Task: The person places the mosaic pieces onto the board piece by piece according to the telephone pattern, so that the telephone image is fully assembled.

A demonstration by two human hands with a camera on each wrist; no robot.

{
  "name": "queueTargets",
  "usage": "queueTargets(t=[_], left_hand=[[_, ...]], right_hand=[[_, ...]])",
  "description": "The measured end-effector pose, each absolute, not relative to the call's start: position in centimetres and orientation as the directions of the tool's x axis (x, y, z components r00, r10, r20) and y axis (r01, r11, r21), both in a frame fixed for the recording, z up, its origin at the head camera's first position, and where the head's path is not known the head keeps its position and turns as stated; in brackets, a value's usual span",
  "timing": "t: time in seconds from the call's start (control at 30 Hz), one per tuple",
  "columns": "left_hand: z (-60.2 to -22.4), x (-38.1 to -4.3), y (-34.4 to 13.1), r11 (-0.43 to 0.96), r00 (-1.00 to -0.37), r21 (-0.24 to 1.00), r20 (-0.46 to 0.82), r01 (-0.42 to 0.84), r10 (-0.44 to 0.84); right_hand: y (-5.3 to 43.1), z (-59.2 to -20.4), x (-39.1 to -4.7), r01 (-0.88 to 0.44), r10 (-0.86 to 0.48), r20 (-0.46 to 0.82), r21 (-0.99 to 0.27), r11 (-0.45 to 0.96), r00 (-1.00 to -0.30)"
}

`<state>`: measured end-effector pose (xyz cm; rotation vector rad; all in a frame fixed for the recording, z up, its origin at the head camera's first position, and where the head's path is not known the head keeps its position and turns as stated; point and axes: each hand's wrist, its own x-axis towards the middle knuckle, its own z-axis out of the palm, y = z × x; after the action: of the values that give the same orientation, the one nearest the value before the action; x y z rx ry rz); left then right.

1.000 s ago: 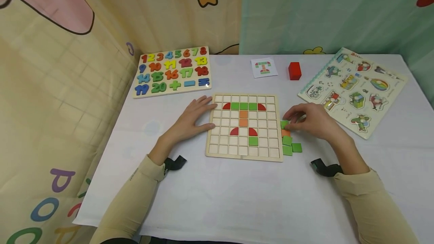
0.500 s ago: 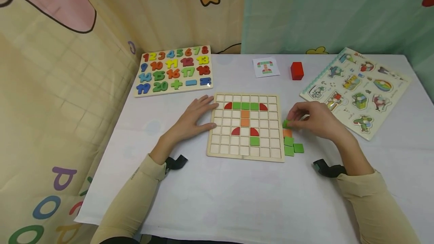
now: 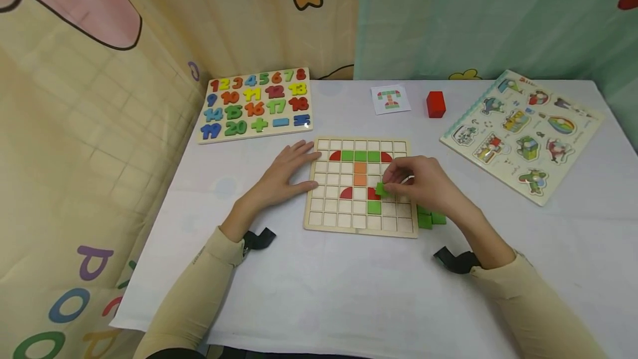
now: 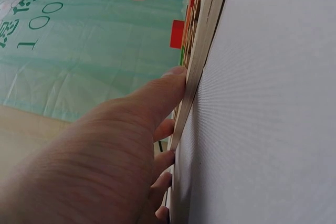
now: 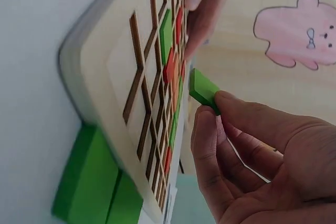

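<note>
Your left hand (image 3: 280, 179) lies along the left side of the wooden grid board (image 3: 359, 231), grasping nothing, its fingers relaxed and spread; the thumb and some fingertips touch the rim. Your right hand (image 3: 423, 183) pinches a small green tile (image 5: 203, 92) between thumb and fingers, holding it above the right half of the board, close to one of the red pieces (the wrist view shows the tile tilted and clear of the grid).

On the board, you have a row of three green squares (image 3: 360, 155) toward the far side, with a rounded red piece (image 3: 335, 155) at each end. Two orange squares (image 3: 360, 174) run nearward from the middle of that row. Nearer to you sit two more rounded red pieces (image 3: 346, 193), one left and one right, and a single green square (image 3: 374, 208) lies just on the near side of the right one.

Just to the right of the board, spare green tiles (image 3: 424, 221) lie on the white surface (image 3: 339, 287), partly hidden by your right hand. Farther off stand a white pattern card (image 3: 391, 109) and a red block (image 3: 436, 104), with a number puzzle (image 3: 279, 131) at far left and a picture puzzle (image 3: 505, 169) set askew at far right.
</note>
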<state>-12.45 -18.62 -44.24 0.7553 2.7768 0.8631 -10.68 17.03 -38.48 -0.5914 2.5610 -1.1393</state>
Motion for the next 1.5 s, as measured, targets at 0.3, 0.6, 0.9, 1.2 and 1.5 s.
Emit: queueTargets(t=[0.3,0.6,0.9,1.2,1.5], left_hand=[[-44.2,-12.4,-18.6,0.699,-0.863,0.576,0.020,0.423,0.505],[-44.0,-12.3,-18.5,0.717,-0.868,0.559,0.012,0.417,0.496],[-44.2,-12.4,-18.5,0.712,-0.865,0.561,0.014,0.423,0.502],[-44.1,-12.5,-18.6,0.710,-0.864,0.566,0.009,0.420,0.504],[-44.0,-12.4,-18.5,0.707,-0.863,0.569,0.010,0.420,0.505]], right_hand=[[13.7,-40.0,-9.8,-0.313,-0.524,-0.046,-0.757,0.574,-0.851],[12.8,-40.3,-8.9,-0.359,-0.537,-0.020,-0.723,0.590,-0.843],[13.0,-39.6,-8.4,-0.368,-0.507,-0.017,-0.665,0.649,-0.862],[12.4,-39.9,-7.8,-0.403,-0.544,-0.031,-0.637,0.657,-0.838],[13.5,-39.0,-7.4,-0.348,-0.466,-0.054,-0.590,0.728,-0.883]])
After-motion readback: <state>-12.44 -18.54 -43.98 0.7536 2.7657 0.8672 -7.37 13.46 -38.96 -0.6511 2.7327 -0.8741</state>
